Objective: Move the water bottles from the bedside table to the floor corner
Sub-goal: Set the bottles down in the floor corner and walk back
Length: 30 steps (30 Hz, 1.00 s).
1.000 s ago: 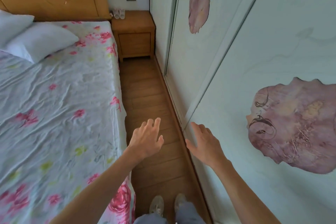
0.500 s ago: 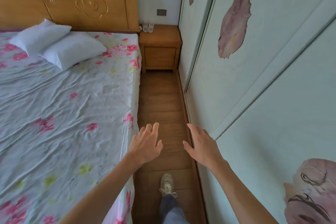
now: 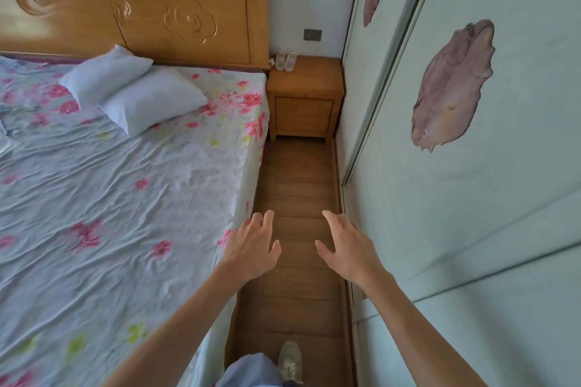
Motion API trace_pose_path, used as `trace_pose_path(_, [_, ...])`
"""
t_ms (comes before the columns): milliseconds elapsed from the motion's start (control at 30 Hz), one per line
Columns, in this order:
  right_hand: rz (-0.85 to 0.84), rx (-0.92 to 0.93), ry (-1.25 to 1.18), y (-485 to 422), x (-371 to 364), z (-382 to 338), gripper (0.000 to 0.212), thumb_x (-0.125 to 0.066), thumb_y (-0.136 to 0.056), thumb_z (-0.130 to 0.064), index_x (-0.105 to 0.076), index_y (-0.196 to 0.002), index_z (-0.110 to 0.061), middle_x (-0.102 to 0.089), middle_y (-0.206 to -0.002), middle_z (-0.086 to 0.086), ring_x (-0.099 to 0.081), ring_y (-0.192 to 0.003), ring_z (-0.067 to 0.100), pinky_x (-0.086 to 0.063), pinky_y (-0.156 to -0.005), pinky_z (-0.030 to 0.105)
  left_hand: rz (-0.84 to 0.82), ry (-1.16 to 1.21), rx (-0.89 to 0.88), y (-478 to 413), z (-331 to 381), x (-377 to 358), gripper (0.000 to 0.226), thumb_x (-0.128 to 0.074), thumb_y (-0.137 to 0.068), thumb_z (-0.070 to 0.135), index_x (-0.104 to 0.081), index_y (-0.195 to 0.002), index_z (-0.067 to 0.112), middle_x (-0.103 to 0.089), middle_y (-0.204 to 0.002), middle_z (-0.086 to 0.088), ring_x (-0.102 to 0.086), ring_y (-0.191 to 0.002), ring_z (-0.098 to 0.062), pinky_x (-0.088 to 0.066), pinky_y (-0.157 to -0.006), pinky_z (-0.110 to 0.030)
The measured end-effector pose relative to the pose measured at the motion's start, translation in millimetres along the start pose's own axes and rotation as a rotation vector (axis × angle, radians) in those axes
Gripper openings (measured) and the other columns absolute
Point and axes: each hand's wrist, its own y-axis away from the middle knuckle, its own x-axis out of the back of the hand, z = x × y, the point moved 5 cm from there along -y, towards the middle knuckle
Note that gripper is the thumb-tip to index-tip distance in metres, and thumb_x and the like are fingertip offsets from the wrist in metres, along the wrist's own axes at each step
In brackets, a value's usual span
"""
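Two clear water bottles (image 3: 285,61) stand side by side at the back left corner of the wooden bedside table (image 3: 309,82), against the wall. Both of my hands are held out in front of me over the narrow strip of wooden floor, far short of the table. My left hand (image 3: 253,245) is beside the bed's edge, fingers relaxed and empty. My right hand (image 3: 347,247) is near the wardrobe, fingers spread and empty.
A bed (image 3: 110,198) with a flowered sheet and two white pillows (image 3: 135,94) fills the left. Sliding wardrobe doors (image 3: 456,198) line the right. The wooden floor aisle (image 3: 298,182) runs between them to the table. My shoe (image 3: 290,361) is at the bottom.
The view has swung left and moved forward along the aisle; the table and bottles appear nearer. Both hands stay raised and empty, and one foot has stepped forward.
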Motion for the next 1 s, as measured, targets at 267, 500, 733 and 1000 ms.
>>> trace_pose_path(267, [-0.016, 0.008, -0.003, -53.6, 1.3, 18.2, 0.067, -0.047, -0.095, -0.053, -0.024, -0.151, -0.023, -0.047, -0.139, -0.002, -0.050, -0.123, 0.015, -0.051, -0.092, 0.028, -0.023, 0.002, 0.002, -52.7, -4.6, -1.5, 0.065, -0.046, -0.094, 0.048, -0.025, -0.147, 0.019, -0.048, -0.138, 0.000, -0.057, -0.113, -0.018, -0.052, -0.091, -0.030])
trace_pose_path(500, [-0.024, -0.039, 0.006, -115.1, -1.2, 38.9, 0.069, -0.047, -0.095, -0.054, -0.022, -0.151, -0.024, -0.047, -0.139, -0.002, -0.052, -0.122, 0.015, -0.052, -0.091, 0.029, -0.055, 0.024, -0.041, -126.8, -14.4, -9.3, 0.065, -0.045, -0.093, 0.048, -0.024, -0.147, 0.019, -0.049, -0.134, 0.001, -0.056, -0.110, -0.017, -0.053, -0.089, -0.030])
trace_pose_path(733, [-0.039, -0.056, 0.023, -214.0, 5.3, 47.7, 0.068, -0.046, -0.096, -0.052, -0.021, -0.152, -0.022, -0.047, -0.138, -0.002, -0.051, -0.121, 0.015, -0.051, -0.091, 0.028, -0.043, 0.022, -0.051, -230.4, -43.7, -0.8, 0.063, -0.046, -0.093, 0.048, -0.027, -0.146, 0.019, -0.051, -0.131, 0.001, -0.057, -0.108, -0.016, -0.054, -0.084, -0.028])
trace_pose_path(1000, [-0.025, -0.072, 0.039, -325.3, 15.0, 52.4, 0.068, -0.045, -0.096, -0.052, -0.021, -0.153, -0.023, -0.046, -0.140, -0.003, -0.050, -0.123, 0.014, -0.050, -0.093, 0.027, -0.041, 0.007, -0.065, -335.4, -76.9, 14.4, 0.063, -0.045, -0.094, 0.046, -0.026, -0.146, 0.017, -0.049, -0.132, -0.002, -0.056, -0.113, -0.019, -0.053, -0.085, -0.031])
